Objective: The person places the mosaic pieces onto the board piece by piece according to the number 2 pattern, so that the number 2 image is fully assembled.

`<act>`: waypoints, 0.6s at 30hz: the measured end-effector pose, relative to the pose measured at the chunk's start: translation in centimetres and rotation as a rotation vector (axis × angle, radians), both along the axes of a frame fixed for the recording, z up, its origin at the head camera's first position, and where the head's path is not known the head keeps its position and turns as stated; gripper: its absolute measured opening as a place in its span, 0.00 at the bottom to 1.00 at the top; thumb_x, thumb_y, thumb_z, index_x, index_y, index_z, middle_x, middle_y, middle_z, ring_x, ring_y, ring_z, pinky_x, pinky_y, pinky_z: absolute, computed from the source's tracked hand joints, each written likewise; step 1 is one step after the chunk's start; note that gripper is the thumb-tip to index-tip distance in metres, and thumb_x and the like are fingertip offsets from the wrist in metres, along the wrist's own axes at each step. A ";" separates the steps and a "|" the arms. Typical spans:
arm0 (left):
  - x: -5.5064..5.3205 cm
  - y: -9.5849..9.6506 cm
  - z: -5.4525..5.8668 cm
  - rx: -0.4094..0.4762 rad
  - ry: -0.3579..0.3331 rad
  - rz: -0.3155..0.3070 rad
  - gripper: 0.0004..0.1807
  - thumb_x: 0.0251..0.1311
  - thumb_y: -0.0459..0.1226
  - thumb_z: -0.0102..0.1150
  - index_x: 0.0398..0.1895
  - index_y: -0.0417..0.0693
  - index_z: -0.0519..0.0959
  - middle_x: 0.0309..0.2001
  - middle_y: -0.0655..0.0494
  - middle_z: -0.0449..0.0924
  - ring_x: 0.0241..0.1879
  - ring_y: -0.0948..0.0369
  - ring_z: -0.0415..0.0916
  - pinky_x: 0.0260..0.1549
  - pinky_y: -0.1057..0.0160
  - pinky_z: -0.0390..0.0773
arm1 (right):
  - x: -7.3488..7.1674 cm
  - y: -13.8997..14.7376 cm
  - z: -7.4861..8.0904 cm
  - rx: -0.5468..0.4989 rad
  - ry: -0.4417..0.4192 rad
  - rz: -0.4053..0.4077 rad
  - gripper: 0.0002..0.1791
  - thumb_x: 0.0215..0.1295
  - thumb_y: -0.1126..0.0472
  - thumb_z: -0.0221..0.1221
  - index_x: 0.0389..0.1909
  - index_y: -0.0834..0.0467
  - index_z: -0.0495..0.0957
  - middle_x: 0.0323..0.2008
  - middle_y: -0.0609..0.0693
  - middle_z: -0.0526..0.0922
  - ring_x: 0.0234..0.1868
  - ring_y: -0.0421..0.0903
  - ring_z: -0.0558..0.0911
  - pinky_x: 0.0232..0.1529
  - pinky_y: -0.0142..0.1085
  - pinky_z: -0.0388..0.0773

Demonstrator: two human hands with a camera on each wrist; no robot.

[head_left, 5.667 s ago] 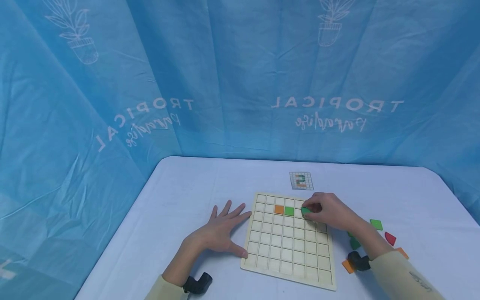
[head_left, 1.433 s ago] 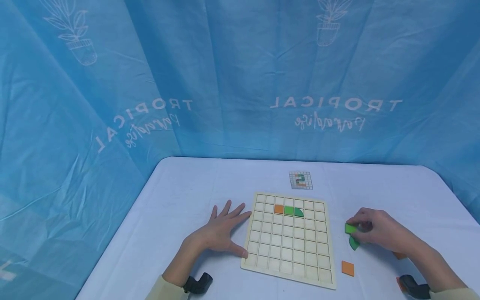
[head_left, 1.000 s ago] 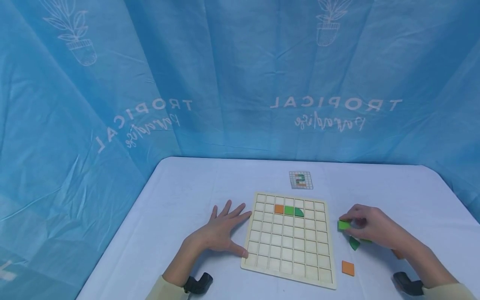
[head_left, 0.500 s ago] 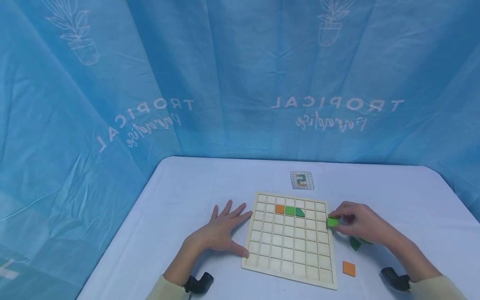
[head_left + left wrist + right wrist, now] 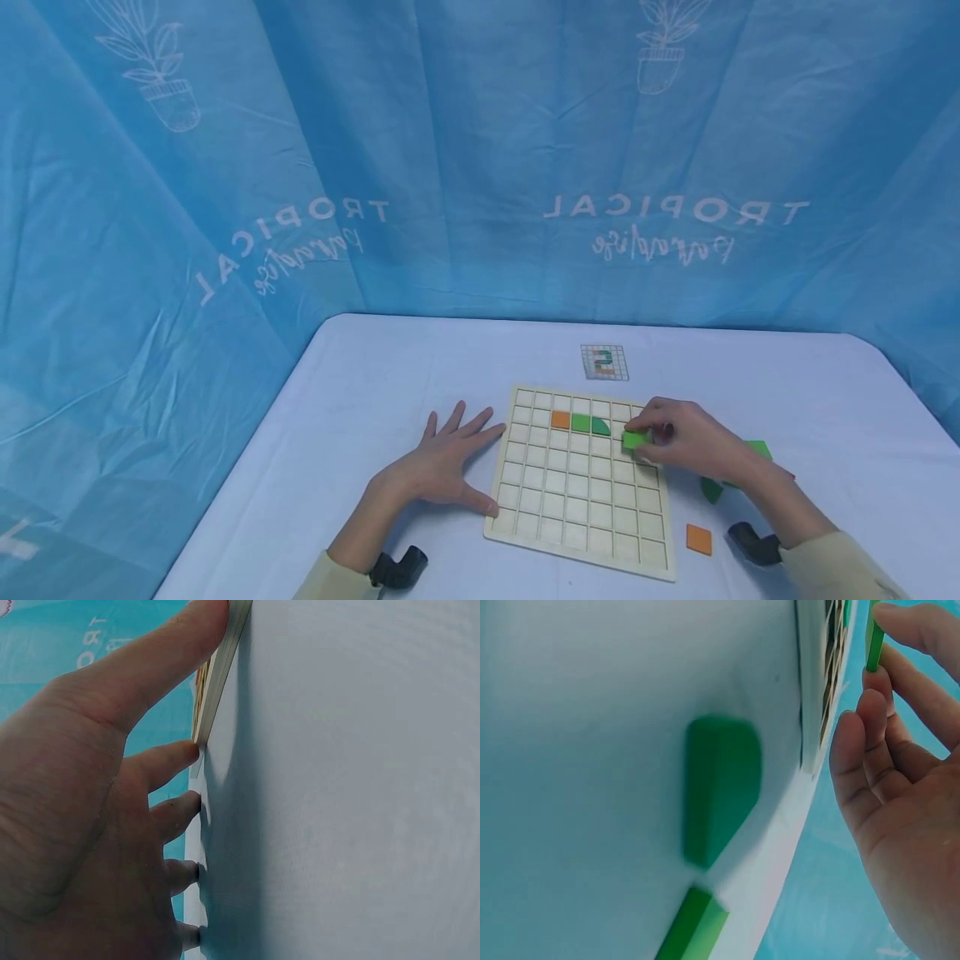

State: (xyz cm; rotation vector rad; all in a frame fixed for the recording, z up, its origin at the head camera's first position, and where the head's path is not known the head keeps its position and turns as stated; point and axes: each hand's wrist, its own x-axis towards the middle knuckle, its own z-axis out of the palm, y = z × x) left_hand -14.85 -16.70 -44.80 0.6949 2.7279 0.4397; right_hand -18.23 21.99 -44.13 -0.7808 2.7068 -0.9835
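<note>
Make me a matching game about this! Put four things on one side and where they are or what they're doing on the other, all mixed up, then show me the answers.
Things:
1. Left hand
2. Right hand
3. Grid board
4. Little picture card

Where or what:
A. Lies on the white cloth past the board's far edge
B. Pinches a light green tile
C. Has three tiles side by side in one row
D. Fingers spread, at the board's left edge

Right pairs: 1-D, 2-B, 3-C, 4-A
</note>
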 end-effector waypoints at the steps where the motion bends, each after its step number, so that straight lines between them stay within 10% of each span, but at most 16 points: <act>1: 0.0 0.0 0.0 0.004 0.002 -0.002 0.63 0.31 0.76 0.62 0.75 0.68 0.54 0.76 0.61 0.42 0.74 0.48 0.27 0.64 0.36 0.29 | -0.1 -0.2 0.1 -0.001 -0.002 0.003 0.15 0.54 0.56 0.70 0.44 0.47 0.85 0.33 0.41 0.78 0.30 0.40 0.73 0.29 0.32 0.72; 18: 0.0 -0.1 0.0 -0.008 -0.010 0.007 0.63 0.29 0.77 0.61 0.75 0.71 0.52 0.76 0.63 0.40 0.74 0.50 0.25 0.65 0.37 0.28 | -0.9 -3.3 -0.6 0.041 -0.029 0.039 0.16 0.53 0.53 0.71 0.44 0.51 0.86 0.33 0.40 0.78 0.30 0.40 0.74 0.29 0.32 0.74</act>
